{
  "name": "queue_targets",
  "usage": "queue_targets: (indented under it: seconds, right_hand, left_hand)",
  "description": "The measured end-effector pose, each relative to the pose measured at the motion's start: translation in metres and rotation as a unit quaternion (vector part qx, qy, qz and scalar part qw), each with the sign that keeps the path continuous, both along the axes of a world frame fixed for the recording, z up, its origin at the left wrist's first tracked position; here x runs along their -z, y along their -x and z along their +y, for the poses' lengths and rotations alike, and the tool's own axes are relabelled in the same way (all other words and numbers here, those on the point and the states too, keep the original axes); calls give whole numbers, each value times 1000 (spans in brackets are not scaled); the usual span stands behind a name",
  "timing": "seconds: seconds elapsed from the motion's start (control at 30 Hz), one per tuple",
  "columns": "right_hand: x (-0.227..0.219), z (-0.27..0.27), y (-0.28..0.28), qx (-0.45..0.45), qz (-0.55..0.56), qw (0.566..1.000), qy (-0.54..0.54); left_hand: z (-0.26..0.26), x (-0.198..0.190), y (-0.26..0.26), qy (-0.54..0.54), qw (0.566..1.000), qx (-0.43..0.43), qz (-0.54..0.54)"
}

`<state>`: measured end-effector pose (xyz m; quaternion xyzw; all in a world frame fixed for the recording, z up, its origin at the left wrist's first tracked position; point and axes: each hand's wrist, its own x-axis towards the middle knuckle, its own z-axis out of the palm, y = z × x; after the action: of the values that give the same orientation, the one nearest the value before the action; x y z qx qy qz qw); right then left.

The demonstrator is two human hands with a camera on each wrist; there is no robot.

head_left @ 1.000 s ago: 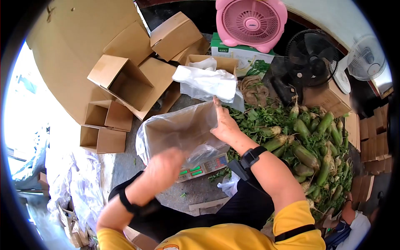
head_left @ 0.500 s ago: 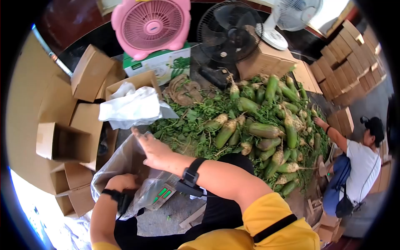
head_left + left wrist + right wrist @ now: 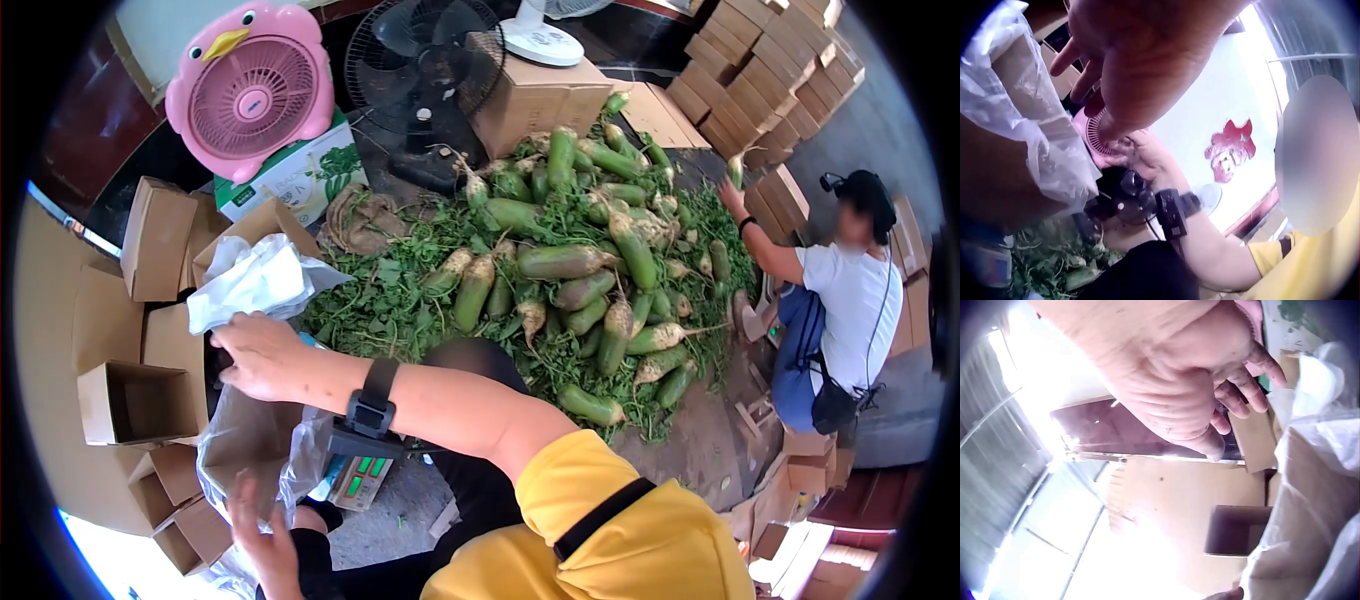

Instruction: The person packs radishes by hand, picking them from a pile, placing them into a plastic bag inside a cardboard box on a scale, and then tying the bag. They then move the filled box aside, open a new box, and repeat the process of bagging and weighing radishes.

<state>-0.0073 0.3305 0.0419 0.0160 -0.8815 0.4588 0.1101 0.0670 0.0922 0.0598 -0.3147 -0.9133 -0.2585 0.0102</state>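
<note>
A cardboard box (image 3: 240, 425) lined with a clear plastic bag (image 3: 308, 450) stands in front of me at the lower left, on or against a scale (image 3: 358, 484) with green displays. My left hand (image 3: 262, 535), fingers extended, is at the box's near side beside the liner. Over the far side of the box reaches my right hand (image 3: 262, 358), next to a stack of white plastic bags (image 3: 262, 283). In the right wrist view, the fingers of my right hand (image 3: 1191, 387) are loosely bent with nothing between them. My left hand (image 3: 1147, 62) also appears empty.
Green radishes (image 3: 560, 262) lie heaped with leaves at the centre. Empty cartons (image 3: 145, 400) stand left; a pink fan (image 3: 250, 95) and a black fan (image 3: 425, 70) stand behind. Another person (image 3: 845, 290) crouches at right, holding up a radish (image 3: 736, 170).
The head view has swung right. My left hand has come out of the lined box to its near side. My right hand has shifted from the box's rim toward the white bags.
</note>
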Motion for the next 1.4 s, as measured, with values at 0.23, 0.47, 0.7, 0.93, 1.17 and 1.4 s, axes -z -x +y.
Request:
queue_targets:
  seconds: [0.23,0.47,0.7,0.93,1.17,1.4]
  right_hand:
    - [-87,99,-101,-62,-34,997,24]
    - [-25,254,-276,311,-225,923,-20]
    - [142,252,-424,449,-438,774,84]
    - [259,154,-476,616,-330,419,579]
    - [369,138,-483,675,-172,274,663]
    - [364,158,-462,564,-157,254,770]
  left_hand:
    - [-38,20,19,-80,984,-83,135]
    - [-39,30,28,-178,971,-153,55]
    - [-30,37,31,-126,979,-128,95]
    - [-33,39,31,-77,977,-139,143]
    - [-25,43,28,-63,977,-117,169]
    - [-20,39,24,-60,980,-102,158]
